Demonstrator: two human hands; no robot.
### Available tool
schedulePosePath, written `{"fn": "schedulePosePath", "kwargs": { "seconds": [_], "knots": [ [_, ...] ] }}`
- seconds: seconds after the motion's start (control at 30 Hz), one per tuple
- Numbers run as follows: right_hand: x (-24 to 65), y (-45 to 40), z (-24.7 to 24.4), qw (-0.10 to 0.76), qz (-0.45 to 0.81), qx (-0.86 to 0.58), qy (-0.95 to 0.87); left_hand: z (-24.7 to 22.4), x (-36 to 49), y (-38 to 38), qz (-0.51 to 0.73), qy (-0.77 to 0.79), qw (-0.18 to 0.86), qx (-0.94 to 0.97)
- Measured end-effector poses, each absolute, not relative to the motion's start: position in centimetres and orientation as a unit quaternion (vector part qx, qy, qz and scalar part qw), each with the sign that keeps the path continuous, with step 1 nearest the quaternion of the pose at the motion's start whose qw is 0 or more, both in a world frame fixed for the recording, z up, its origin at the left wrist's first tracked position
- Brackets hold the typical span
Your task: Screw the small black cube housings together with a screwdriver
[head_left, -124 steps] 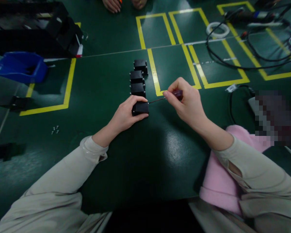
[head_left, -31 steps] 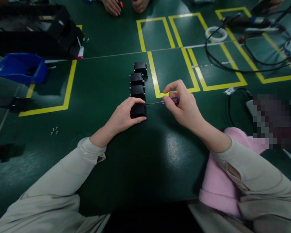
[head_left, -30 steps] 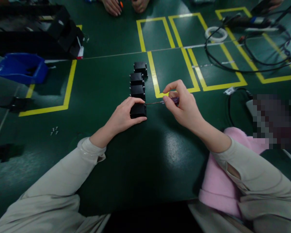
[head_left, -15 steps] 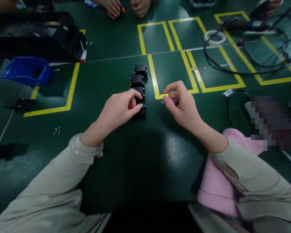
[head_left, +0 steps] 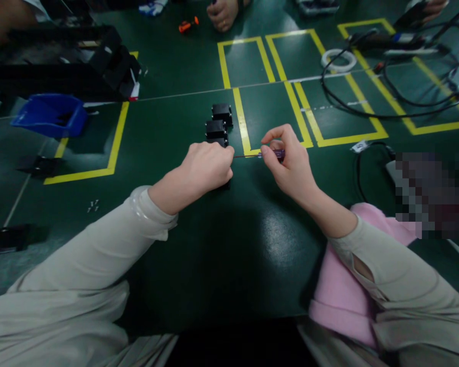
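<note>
The left hand, fingers curled, hides most of the nearest block in the row of black blocks. Just right of the row, the right hand grips a purple-handled screwdriver, shaft toward the row. Well left of the row lie small screws and a blue bin; well right, a white ring.

No legible text or numbers.

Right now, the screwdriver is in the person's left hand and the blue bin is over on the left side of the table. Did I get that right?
Not quite: the screwdriver is in the right hand, not the left hand. The head view shows it. The blue bin is over on the left side, just as you said.
</note>
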State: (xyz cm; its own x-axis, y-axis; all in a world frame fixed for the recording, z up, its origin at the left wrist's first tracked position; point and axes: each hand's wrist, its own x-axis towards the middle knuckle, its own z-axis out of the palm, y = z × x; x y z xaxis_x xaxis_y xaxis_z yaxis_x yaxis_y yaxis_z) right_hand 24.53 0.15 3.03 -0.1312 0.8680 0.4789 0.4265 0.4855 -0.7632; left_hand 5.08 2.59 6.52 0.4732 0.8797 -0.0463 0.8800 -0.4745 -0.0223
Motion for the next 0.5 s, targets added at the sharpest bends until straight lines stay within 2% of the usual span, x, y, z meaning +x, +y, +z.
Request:
{"fn": "schedulePosePath", "kwargs": {
  "seconds": [0.5],
  "knots": [
    [24.6, 0.3, 2.7, 0.476, 0.230, -0.454, -0.717, 8.0, 6.8, 1.4, -0.157, 0.494, -0.049, 0.854]
  ]
}}
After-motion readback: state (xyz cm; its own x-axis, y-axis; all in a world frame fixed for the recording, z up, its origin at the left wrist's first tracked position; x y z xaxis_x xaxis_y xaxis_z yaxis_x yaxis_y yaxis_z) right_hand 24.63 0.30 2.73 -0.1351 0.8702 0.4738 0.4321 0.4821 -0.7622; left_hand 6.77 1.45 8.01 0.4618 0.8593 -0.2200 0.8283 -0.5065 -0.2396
